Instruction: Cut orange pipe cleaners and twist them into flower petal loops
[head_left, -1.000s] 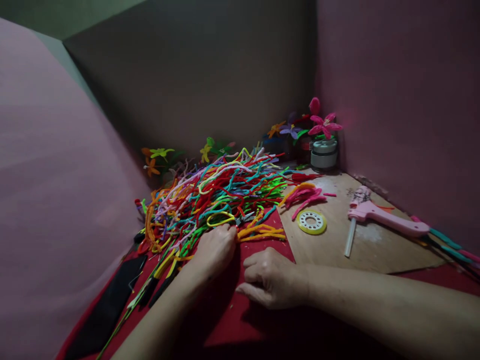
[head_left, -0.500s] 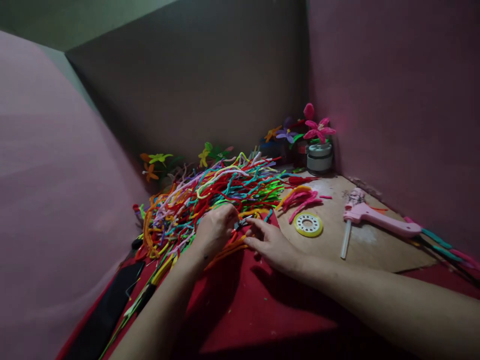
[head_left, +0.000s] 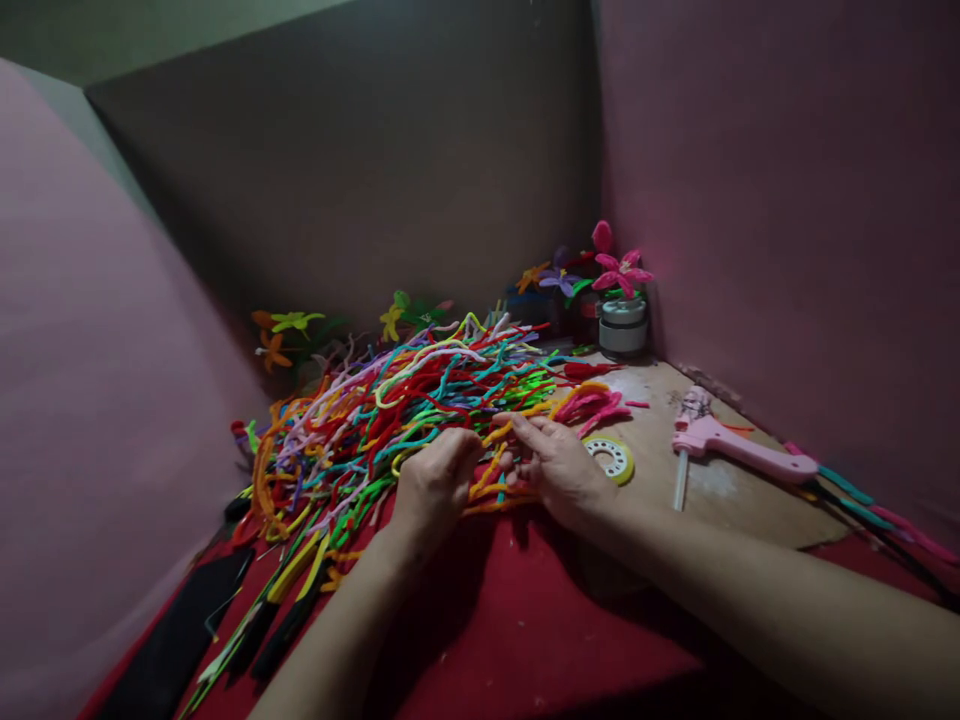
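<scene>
My left hand (head_left: 439,485) is closed, its knuckles facing up, at one end of an orange pipe cleaner (head_left: 495,434). The thumb and fingertips of my right hand (head_left: 559,465) pinch the same strand a short way to the right. More orange pipe cleaners (head_left: 499,508) lie just below and between the hands, with a bit of teal among them. Behind the hands spreads a big heap of coloured pipe cleaners (head_left: 427,385). What the left fingers cover inside the fist is hidden.
A yellow tape roll (head_left: 621,462) and pink glue gun (head_left: 739,455) lie on a brown board (head_left: 720,525). Yellow-and-black tool handles (head_left: 300,590) and a black flat object (head_left: 176,640) lie left. Pipe-cleaner flowers stand behind, one in a grey pot (head_left: 622,328).
The view has shifted slightly. A small dark object between my hands is no longer visible there. An orange pipe cleaner now spans between my fingers, and my right hand has moved up and right.
</scene>
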